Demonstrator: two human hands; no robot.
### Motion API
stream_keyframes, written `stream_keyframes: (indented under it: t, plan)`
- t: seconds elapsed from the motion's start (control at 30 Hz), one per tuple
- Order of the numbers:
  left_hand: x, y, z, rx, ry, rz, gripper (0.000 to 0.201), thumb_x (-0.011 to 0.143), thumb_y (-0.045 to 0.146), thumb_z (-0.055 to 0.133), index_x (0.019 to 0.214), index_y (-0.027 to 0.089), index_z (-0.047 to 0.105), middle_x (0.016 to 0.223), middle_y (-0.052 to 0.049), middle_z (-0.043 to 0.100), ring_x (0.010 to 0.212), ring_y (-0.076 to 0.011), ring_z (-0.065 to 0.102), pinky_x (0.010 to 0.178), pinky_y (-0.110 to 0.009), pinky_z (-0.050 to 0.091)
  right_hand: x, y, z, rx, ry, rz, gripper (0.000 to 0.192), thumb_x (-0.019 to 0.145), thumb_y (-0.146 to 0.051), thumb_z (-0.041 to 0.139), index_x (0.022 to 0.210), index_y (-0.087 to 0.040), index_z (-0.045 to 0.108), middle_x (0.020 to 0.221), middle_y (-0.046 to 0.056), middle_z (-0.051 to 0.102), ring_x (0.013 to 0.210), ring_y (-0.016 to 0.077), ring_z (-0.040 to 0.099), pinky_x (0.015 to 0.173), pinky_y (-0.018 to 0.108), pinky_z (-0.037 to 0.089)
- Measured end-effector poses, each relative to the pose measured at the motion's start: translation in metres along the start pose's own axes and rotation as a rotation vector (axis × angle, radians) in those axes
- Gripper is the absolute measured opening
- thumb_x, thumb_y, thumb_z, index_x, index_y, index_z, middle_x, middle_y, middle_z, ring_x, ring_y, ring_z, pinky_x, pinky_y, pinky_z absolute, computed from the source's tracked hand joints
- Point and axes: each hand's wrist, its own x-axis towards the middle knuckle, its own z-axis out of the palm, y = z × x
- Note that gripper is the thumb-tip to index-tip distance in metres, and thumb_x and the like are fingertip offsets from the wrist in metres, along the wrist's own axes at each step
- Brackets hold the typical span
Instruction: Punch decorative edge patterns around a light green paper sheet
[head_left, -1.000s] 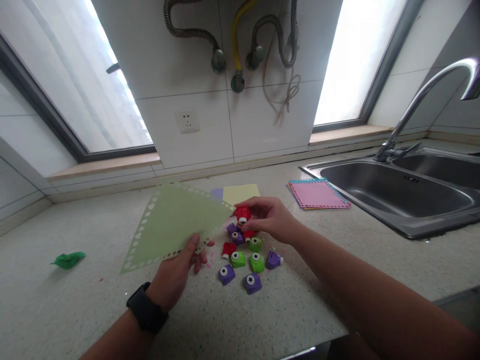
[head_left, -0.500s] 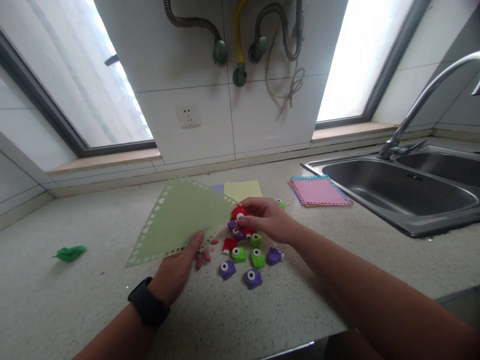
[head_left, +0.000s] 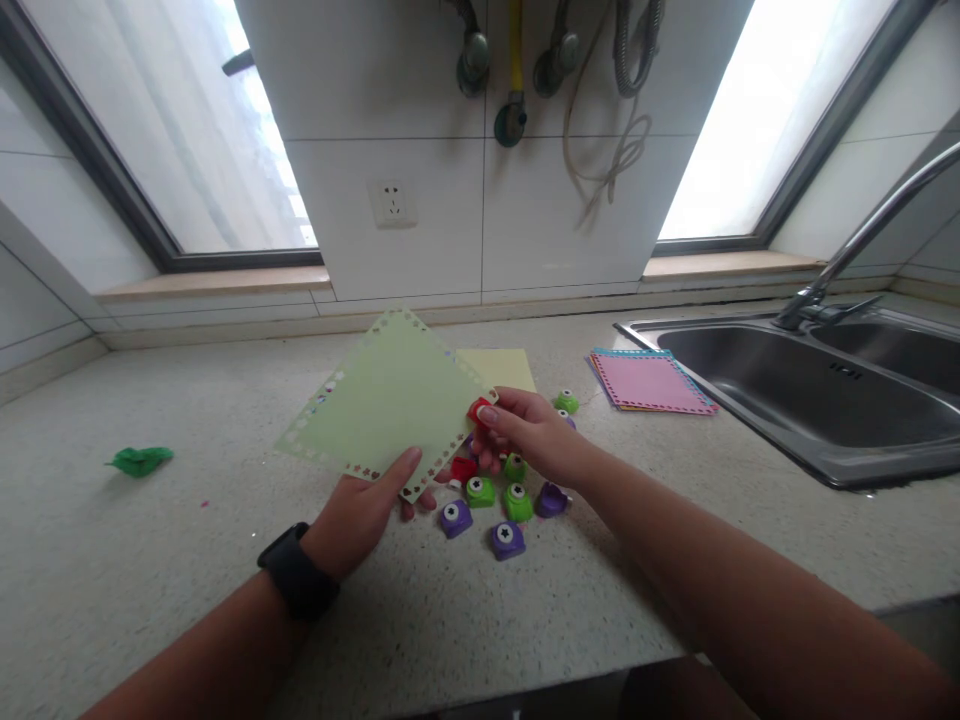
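Note:
A light green sheet of paper (head_left: 390, 400), with small shapes punched along its edges, is tilted above the counter. My left hand (head_left: 375, 510) pinches its near corner, thumb on top. In my right hand (head_left: 529, 430) is a red craft punch (head_left: 480, 411), held between thumb and fingers at the sheet's right corner. Whether the paper sits inside the punch's slot I cannot tell. Below lie several other punches: a green one (head_left: 480, 491), a purple one (head_left: 508, 538), another purple one (head_left: 454, 518) and a red one (head_left: 463, 470), partly hidden by my fingers.
A pale yellow sheet (head_left: 499, 368) lies behind the green paper. To the right, a stack of punched coloured sheets (head_left: 649, 382) rests beside the steel sink (head_left: 787, 400). A crumpled green scrap (head_left: 141, 460) is on the left of the counter (head_left: 187, 560).
The green sheet has turned, its far corner now pointing more away from me. My right hand still has the red punch at the sheet's right corner. The camera view has shifted slightly.

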Motion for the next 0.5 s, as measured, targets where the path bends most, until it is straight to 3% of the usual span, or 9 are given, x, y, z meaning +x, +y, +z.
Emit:
stream_keyframes:
  t: [0.2, 0.5]
  plan:
    - [0.0006, 0.0057, 0.0036, -0.072, 0.017, -0.009, 0.042, 0.078, 0.056, 0.063, 0.078, 0.015, 0.072, 0.065, -0.007, 0.07, 0.048, -0.018, 0.057, 0.05, -0.032, 0.047, 0.0049, 0.0082, 0.0011, 0.103, 0.025, 0.063, 0.033, 0.084, -0.047, 0.07, 0.08, -0.015, 0.062, 0.067, 0.003, 0.068, 0.053, 0.0125, 0.064, 0.05, 0.023, 0.051]
    - [0.0026, -0.0024, 0.0021, -0.071, 0.001, 0.005, 0.038, 0.083, 0.051, 0.061, 0.085, 0.015, 0.071, 0.071, -0.007, 0.072, 0.051, -0.0172, 0.059, 0.05, -0.029, 0.046, 0.0054, 0.01, 0.0084, 0.05, 0.006, 0.051, 0.032, 0.088, -0.045, 0.067, 0.077, -0.016, 0.059, 0.063, 0.001, 0.066, 0.048, 0.0098, 0.059, 0.045, 0.02, 0.047]
